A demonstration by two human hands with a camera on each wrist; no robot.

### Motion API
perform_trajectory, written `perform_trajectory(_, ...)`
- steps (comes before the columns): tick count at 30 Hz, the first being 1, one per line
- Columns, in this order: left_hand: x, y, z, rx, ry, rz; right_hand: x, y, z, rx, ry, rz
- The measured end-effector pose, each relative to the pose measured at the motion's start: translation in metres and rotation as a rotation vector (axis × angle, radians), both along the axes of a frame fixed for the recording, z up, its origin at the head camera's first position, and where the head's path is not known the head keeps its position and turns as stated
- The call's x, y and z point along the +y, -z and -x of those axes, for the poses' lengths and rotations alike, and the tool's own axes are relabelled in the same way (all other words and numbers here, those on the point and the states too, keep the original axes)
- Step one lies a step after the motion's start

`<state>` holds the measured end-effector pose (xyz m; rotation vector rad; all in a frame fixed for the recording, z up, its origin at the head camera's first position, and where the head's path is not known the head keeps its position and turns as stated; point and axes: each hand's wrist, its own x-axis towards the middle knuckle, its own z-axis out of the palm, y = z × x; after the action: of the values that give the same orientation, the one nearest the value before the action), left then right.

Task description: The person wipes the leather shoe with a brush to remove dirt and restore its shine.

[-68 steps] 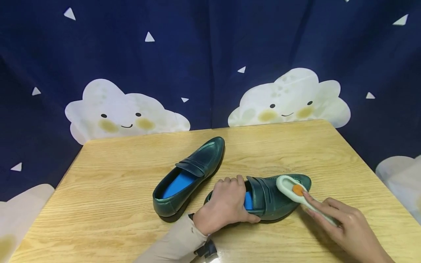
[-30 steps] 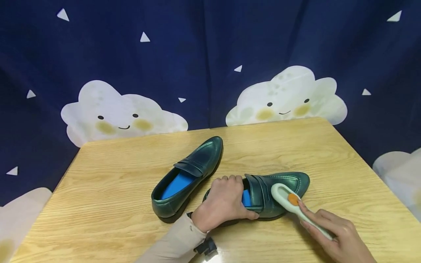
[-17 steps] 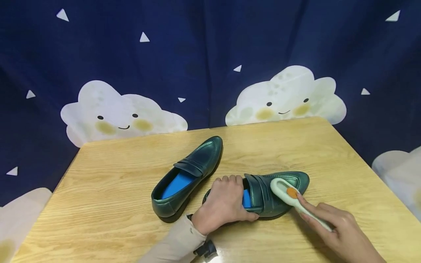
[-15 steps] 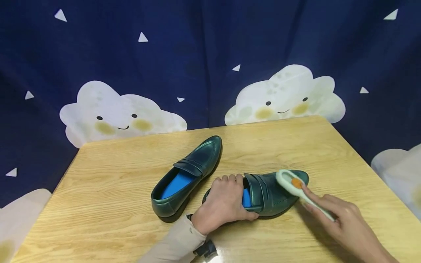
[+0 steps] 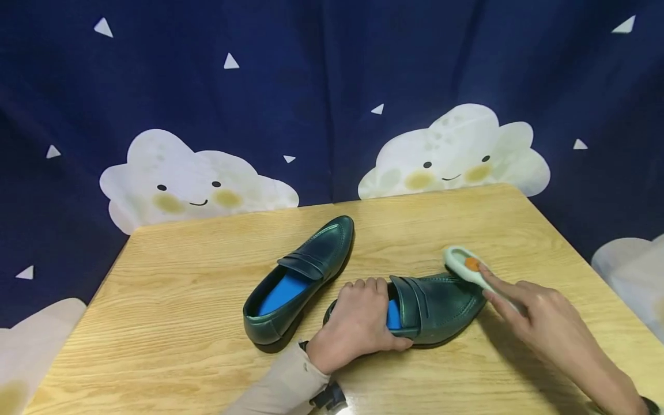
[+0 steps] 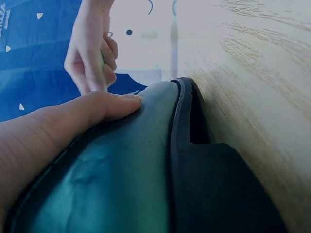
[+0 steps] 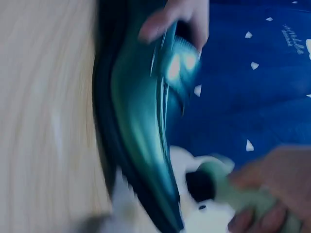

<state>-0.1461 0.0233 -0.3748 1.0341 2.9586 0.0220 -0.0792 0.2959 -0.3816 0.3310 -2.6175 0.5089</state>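
My left hand [image 5: 358,320] grips a dark green loafer [image 5: 441,305] round its opening, thumb along the near side. This loafer lies with its toe to the right; my palm hides much of the heel and the blue insole. My right hand [image 5: 539,317] holds a pale green brush [image 5: 459,259], its index finger on the orange button. In the head view the brush head overlaps the toe's far edge. The right wrist view is blurred, but background shows between the dark bristles [image 7: 200,186] and the loafer's side. Left of it stands the matching loafer [image 5: 321,253], untouched.
Both loafers are on a light wooden table [image 5: 181,288]. Behind it hangs a dark blue curtain [image 5: 290,86] printed with smiling clouds and white triangles. The second loafer's heel sits close to my left forearm [image 5: 290,377].
The brush has moved back and forth over the loafer's front, then away from me to the toe's far edge. My left hand has kept its grip, and the loafers stay put.
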Motion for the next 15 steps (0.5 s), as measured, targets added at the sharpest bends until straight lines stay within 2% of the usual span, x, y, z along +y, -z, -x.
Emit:
perform_trajectory(1, 0.0, 0.0, 0.0, 0.002, 0.004, 0.001, 0.002, -0.001, 0.0, -0.009, 0.054, -0.041)
perform_trajectory(3, 0.001, 0.0, -0.001, -0.001, 0.007, 0.005, 0.003, 0.0, 0.0, -0.021, 0.084, -0.095)
perform_trajectory(5, 0.001, 0.0, -0.001, 0.0, 0.006, 0.012, -0.001, 0.001, 0.002, -0.04, 0.011, -0.085)
perform_trajectory(8, 0.003, 0.0, -0.001, -0.008, -0.001, 0.016, -0.004, 0.0, 0.006, -0.08, -0.165, 0.022)
perform_trajectory(10, 0.004, 0.001, -0.001, -0.011, -0.002, 0.02, -0.002, -0.002, 0.009, -0.111, -0.193, 0.07)
perform_trajectory(12, 0.005, 0.001, -0.002, -0.011, 0.002, 0.019, 0.004, -0.005, 0.012, -0.128, -0.139, 0.071)
perform_trajectory(15, 0.006, 0.002, -0.003, -0.002, 0.011, 0.023, 0.009, -0.007, 0.015, -0.14, -0.021, 0.003)
